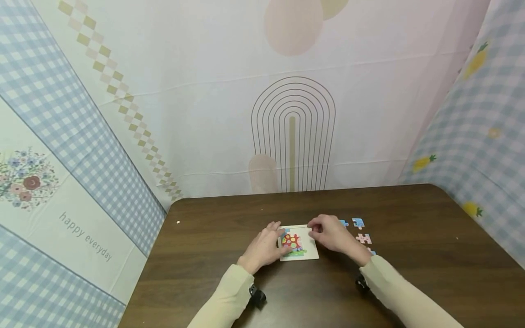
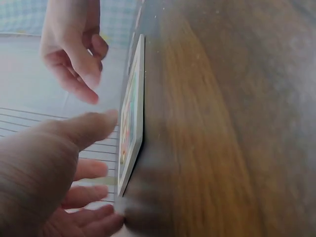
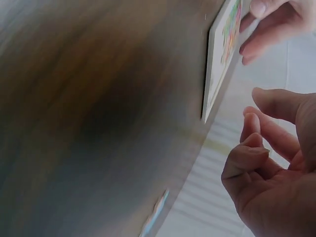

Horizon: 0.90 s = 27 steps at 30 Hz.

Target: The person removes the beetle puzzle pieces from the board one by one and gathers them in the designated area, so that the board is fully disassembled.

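Observation:
A square white puzzle board (image 1: 310, 249) lies flat on the table, with joined pieces on its left part forming a red spotted picture (image 1: 290, 240) above green. My left hand (image 1: 264, 248) is at the board's left side, its thumb reaching over the picture and its fingers spread along the left edge. Over the board's upper right corner is my right hand (image 1: 332, 233). In the right wrist view, the right hand's fingers (image 3: 247, 160) are loosely curled, the thumb stands apart, and nothing shows between them. The board (image 2: 132, 123) appears edge-on in the left wrist view.
Loose jigsaw pieces lie to the right of the board: a blue one (image 1: 358, 222), a pink one (image 1: 363, 238) and others partly hidden by the right hand and forearm. A small white speck (image 1: 178, 222) is at the left of the brown table (image 1: 197, 255). Cloth hangs behind.

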{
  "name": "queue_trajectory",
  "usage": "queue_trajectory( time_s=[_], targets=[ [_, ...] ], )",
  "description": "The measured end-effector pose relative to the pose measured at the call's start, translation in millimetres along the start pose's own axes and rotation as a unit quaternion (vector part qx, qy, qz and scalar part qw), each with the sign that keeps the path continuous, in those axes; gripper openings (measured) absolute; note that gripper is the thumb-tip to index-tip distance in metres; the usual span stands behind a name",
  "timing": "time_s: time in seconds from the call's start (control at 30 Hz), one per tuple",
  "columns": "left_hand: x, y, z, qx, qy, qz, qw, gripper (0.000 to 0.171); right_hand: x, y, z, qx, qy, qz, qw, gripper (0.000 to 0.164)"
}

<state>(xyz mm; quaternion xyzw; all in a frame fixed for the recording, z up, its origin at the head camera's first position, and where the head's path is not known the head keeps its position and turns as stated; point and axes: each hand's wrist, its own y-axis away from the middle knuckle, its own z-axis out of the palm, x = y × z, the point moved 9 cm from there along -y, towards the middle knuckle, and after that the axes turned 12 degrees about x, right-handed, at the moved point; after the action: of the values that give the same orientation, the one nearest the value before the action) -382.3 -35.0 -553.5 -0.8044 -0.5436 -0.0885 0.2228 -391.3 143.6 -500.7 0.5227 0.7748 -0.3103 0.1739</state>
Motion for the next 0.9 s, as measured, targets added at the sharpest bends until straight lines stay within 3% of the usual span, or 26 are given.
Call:
queue_trajectory(
  time_s=[0.07, 0.17, 0.23, 0.33, 0.57, 0.7, 0.73, 0.83, 0.9],
  targets=[
    [3.5, 2.8, -9.9, -0.003, -0.004, -0.005, 1.0000, 0.058, -6, -3, 11, -0.016, 0.005, 0.000, 1.000, 0.016],
    [5.2, 7.6, -15.9, 0.018, -0.031, 0.017, 0.9992, 0.052, -13, -7, 24, -0.032, 0.008, 0.002, 0.999, 0.016],
    [18.0, 12.9, -29.9, 0.018, -0.029, 0.020, 0.9992, 0.047, -16, -9, 30, -0.040, 0.006, 0.002, 0.999, 0.016],
    [28.2, 16.0, -36.3, 0.010, -0.038, 0.015, 0.9991, 0.043, -18, -11, 36, -0.049, 0.009, 0.002, 0.999, 0.016],
    [21.2, 14.8, -23.4, -0.018, -0.040, 0.006, 0.9990, 0.050, -14, -7, 42, -0.086, 0.022, 0.024, 0.996, 0.020],
    [18.9, 16.7, -19.1, -0.022, -0.050, 0.026, 0.9982, 0.051, -13, -5, 43, -0.083, 0.016, 0.038, 0.996, 0.014],
    [24.4, 18.4, -25.1, -0.025, -0.055, 0.029, 0.9978, 0.050, -13, -4, 43, -0.079, 0.014, 0.041, 0.996, 0.013],
    [26.6, 20.8, -25.4, -0.028, -0.056, 0.038, 0.9973, 0.051, -11, -3, 43, -0.075, 0.010, 0.059, 0.995, 0.011],
    [23.2, 20.4, -19.6, -0.023, -0.065, 0.049, 0.9964, 0.051, -9, -1, 44, -0.077, 0.008, 0.070, 0.995, 0.011]
  ],
)
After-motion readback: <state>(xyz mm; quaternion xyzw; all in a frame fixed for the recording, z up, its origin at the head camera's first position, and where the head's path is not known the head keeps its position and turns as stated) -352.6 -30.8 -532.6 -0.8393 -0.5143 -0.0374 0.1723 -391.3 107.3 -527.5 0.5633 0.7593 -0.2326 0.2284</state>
